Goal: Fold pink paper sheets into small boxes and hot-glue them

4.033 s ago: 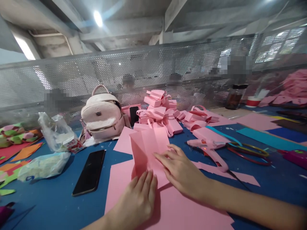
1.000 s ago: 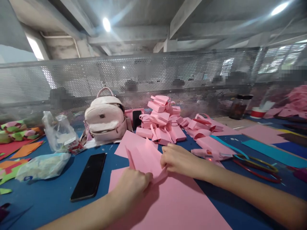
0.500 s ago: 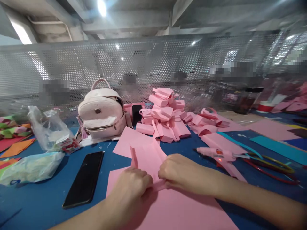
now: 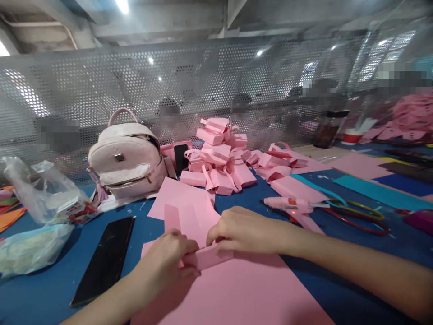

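Both hands are on a folded pink paper piece above a large flat pink sheet. My left hand pinches the left end of its raised near flap, fingers curled. My right hand grips the same flap further right, thumb in front and fingers behind. A creased side flap stands beyond my left hand. Another pink sheet lies behind the piece. To the right, a pink glue gun with a lit red light rests on the blue table.
A black phone, plastic bags and a small box lie left. A pale backpack and a heap of folded pink paper pieces stand behind. At right are coloured hoops, a blue strip and a dark jar.
The view has turned to the right. The near flap now stands up between both hands, with more of its face showing, and the left side flap has opened outward.
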`<state>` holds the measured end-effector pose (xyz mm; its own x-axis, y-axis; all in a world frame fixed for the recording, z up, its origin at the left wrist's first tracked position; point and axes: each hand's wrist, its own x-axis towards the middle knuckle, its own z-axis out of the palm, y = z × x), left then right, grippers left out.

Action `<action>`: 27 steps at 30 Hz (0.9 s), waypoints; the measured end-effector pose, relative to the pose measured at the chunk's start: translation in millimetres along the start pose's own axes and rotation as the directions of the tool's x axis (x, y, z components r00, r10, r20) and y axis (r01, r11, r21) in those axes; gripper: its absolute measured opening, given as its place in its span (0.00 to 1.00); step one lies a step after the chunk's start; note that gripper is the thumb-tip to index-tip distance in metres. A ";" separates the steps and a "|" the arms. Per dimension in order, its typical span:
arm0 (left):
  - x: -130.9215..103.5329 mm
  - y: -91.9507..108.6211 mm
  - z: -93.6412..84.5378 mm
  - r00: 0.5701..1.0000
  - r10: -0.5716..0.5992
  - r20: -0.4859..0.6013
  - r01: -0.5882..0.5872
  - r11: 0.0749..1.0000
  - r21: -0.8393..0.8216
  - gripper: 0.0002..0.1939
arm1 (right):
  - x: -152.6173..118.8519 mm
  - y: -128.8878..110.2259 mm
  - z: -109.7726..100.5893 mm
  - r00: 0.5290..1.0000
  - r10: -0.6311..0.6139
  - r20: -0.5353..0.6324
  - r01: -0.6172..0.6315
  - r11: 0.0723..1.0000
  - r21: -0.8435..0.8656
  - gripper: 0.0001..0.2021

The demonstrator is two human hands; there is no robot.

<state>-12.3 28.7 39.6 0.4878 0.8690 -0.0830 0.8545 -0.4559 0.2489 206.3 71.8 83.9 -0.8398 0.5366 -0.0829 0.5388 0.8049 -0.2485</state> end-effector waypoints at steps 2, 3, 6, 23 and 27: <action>-2.9 -1.3 6.0 0.993 0.082 -0.082 -0.081 0.997 0.018 0.04 | -0.9 -2.3 0.2 1.000 -0.002 -0.002 0.002 1.000 -0.006 0.09; -4.7 -2.1 9.6 0.983 0.125 -0.134 -0.120 0.992 0.045 0.02 | -1.2 -3.5 0.3 1.000 0.006 0.007 -0.006 1.000 -0.005 0.09; -9.1 -3.4 19.0 0.932 0.243 -0.268 -0.210 0.967 0.145 0.06 | -1.3 -5.8 0.3 0.999 0.029 0.030 -0.030 0.999 0.033 0.10; -7.3 1.2 19.6 0.971 -0.013 -0.240 -0.079 0.926 -0.369 0.17 | 4.8 -8.3 21.6 0.989 0.108 -0.098 -0.086 0.975 0.204 0.06; -5.2 -0.5 19.0 0.979 -0.029 -0.203 -0.052 0.923 -0.381 0.18 | 4.9 -4.6 14.8 0.992 0.120 -0.048 -0.106 0.968 0.226 0.07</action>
<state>-11.8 20.8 21.6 0.4169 0.9026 0.1074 0.6955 -0.3928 0.6017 198.7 67.1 70.4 -0.7647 0.6410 -0.0657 0.5962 0.6652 -0.4495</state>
